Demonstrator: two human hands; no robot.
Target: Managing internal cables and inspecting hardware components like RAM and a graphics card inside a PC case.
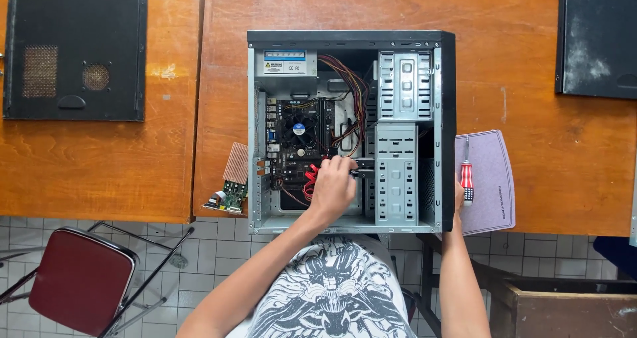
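Note:
An open computer case (448, 112) lies on a wooden table, with its motherboard (298, 139), fan, power supply (285, 62) and metal drive cages (396, 172) showing. My left hand (332, 186) reaches inside by the red cables (309, 178). Its fingertips pinch a black cable connector (363, 163) at the edge of the lower drive cage. My right hand (458, 197) rests against the case's black front panel, and its fingers are mostly hidden. Just right of that hand, a red-and-white handled screwdriver (467, 178) lies on a grey pad (491, 178).
A graphics card with a copper heatsink (232, 182) lies left of the case at the table edge. Black side panels lie at the top left (73, 49) and top right (597, 39). A red chair (79, 278) stands lower left and a wooden box (564, 308) lower right.

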